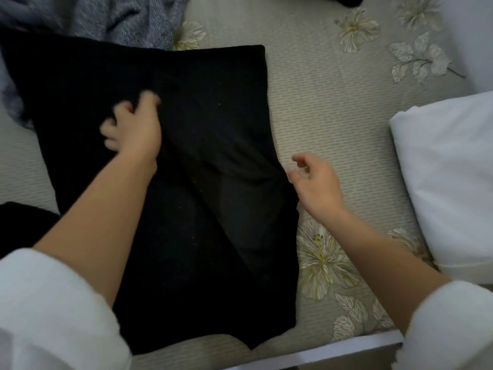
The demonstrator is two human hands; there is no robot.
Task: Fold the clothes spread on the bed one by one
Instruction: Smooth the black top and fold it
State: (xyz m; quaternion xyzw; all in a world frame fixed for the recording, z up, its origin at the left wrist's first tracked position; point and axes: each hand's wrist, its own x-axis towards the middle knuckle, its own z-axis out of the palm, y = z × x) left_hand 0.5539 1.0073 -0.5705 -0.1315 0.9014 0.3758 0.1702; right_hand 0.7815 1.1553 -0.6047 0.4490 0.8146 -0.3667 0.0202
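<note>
The black garment (213, 169) lies flat on the bed (333, 116), running from the near edge up toward the middle, with a fold ridge slanting down its right half. Its far edge is straight and its near hem ends in a point close to the white bed frame (320, 352).

The left hand (133, 126) rests on the upper left part of the garment, forearm stretched out over the cloth from a pushed-up white sleeve (53, 311). Its fingers are spread and bent down into the fabric. They are blurred, so I cannot tell whether they grip the cloth or only press it.

The right hand (317, 182) hangs over the sheet just beside the garment's right edge, palm down and wrist slightly bent. Its fingers are loosely curled with thumb and forefinger a little apart, and it holds nothing.

A grey speckled knit (106, 20) lies bunched at the far left, and the black garment's corner overlaps it. Another dark cloth (24, 222) pokes in at the near left, partly under the left arm. A white pillow (448, 182) sits at the right edge of the bed, well apart from the garment. Between them is a wide strip of bare flowered sheet, and more open sheet lies beyond the garment's far edge.
</note>
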